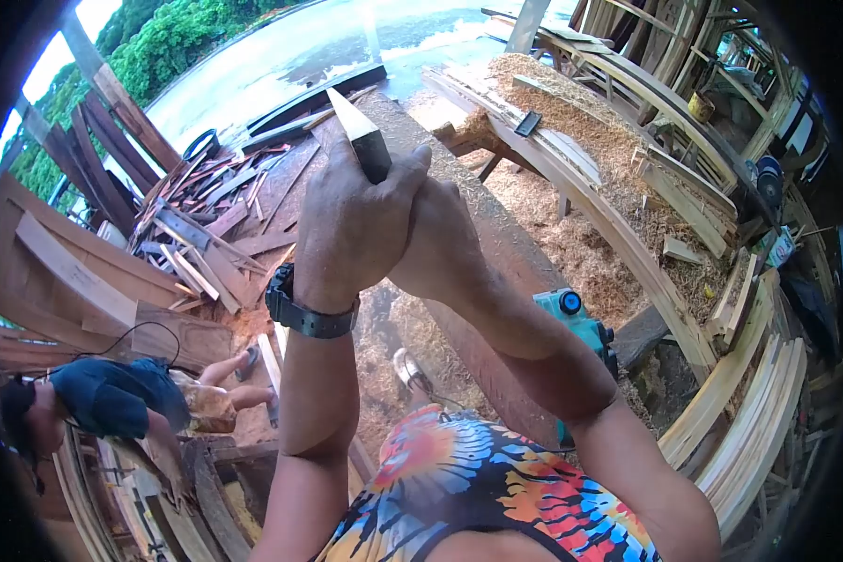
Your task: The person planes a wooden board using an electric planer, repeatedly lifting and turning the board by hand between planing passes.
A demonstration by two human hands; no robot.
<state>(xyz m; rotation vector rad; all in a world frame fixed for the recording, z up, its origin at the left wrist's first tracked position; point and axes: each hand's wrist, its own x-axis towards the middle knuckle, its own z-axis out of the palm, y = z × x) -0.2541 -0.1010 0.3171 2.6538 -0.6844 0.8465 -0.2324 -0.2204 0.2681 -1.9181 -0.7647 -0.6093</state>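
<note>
My left hand (347,220), with a dark watch (314,314) at its wrist, is closed around a tapered piece (358,126) with a pale face and a dark side. It points up and away from me, and its lower part is hidden in my grip. My right hand (436,225) is closed and pressed against the left one, its thumb beside the dark end of the piece. Below both hands runs a long thick plank (492,248) dusted with shavings. A teal power tool (581,323) is beside my right forearm, partly covered by it.
To the left a person in a dark shirt (112,398) bends over timber. Scrap wood (206,248) is heaped at the left. On the right are long curved boards (571,187), wood shavings (590,122) and a small dark flat object (529,124).
</note>
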